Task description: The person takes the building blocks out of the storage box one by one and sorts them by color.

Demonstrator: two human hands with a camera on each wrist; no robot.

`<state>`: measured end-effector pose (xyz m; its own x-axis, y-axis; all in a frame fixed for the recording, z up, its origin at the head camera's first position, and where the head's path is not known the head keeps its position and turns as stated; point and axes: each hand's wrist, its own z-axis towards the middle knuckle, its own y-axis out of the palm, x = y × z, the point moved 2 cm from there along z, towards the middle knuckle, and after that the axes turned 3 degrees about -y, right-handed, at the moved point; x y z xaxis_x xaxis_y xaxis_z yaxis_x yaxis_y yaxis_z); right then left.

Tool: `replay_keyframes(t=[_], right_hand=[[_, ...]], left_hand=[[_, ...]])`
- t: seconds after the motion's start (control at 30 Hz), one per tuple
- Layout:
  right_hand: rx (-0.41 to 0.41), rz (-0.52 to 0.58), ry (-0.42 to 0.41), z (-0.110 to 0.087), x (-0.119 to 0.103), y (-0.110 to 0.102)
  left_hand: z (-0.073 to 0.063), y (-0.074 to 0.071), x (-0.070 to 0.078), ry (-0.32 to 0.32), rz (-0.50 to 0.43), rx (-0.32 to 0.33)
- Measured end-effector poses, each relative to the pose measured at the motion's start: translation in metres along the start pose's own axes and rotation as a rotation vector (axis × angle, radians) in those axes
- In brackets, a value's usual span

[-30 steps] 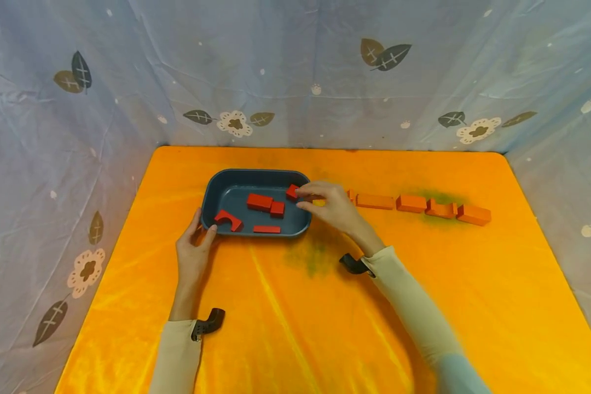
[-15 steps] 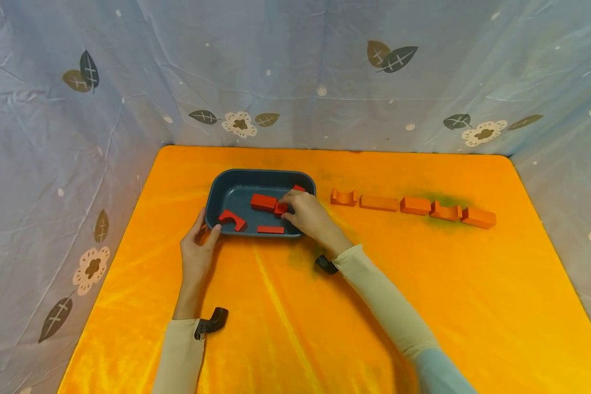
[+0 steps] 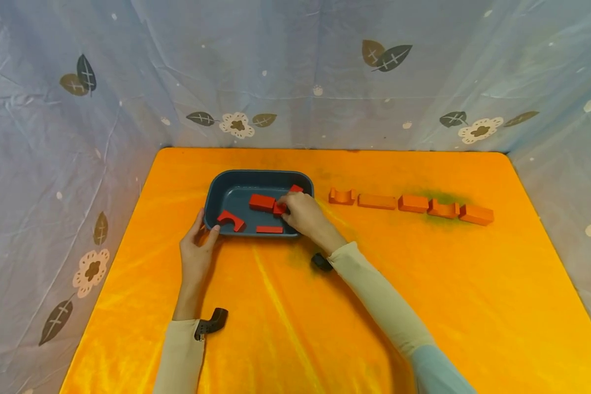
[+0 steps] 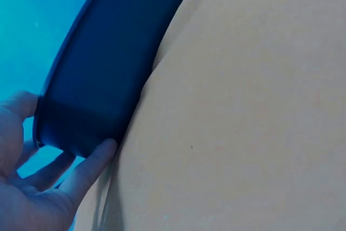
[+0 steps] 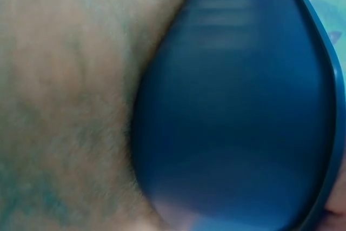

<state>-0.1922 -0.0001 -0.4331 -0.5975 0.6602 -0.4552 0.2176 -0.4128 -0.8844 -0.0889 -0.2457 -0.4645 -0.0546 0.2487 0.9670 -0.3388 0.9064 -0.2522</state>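
A dark blue tray [image 3: 243,178] stands on the table, holding several red blocks. My left hand [image 3: 197,254] holds its near left corner, thumb at the front and fingers on the left side; the left wrist view shows fingertips against the outer wall. Reaching inside from the right, my right hand [image 3: 302,213] pinches a small red block [image 3: 277,209], mostly hidden by the fingers. Beside that lies a longer red block [image 3: 262,202]. Also in the tray are a red arch block [image 3: 231,220], a thin red strip [image 3: 269,230] and a partly covered red block [image 3: 296,189].
To the tray's right runs a row of orange blocks: a notched block [image 3: 342,197], a flat bar [image 3: 377,202], a rectangular block [image 3: 413,204], another notched block [image 3: 444,209] and an end block [image 3: 476,214]. A yellow cloth [image 3: 423,306] covers the table; patterned curtains [image 3: 295,71] surround it.
My right hand has moved left and down from the tray's right end to the small block by the longer one, uncovering the leftmost orange block. My left hand has stayed on the tray.
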Motion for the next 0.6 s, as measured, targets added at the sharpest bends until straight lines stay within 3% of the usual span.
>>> replay_keyframes(t=[0.17,0.37,0.47,0.6], right_hand=[[0.050,0.129,-0.016,-0.005,0.002,-0.003],[0.166,0.446,-0.038,-0.020,0.004,-0.017],[0.228,0.570,-0.042,-0.029,0.006,-0.028],[0.308,0.625,-0.054,-0.042,0.012,-0.045]], left_hand=[[-0.002,-0.001,0.003,-0.006,-0.010,0.001],[-0.011,0.001,0.028,-0.015,0.019,-0.015],[-0.013,0.001,0.033,-0.012,0.030,-0.019],[-0.013,0.001,0.034,0.000,0.023,-0.017]])
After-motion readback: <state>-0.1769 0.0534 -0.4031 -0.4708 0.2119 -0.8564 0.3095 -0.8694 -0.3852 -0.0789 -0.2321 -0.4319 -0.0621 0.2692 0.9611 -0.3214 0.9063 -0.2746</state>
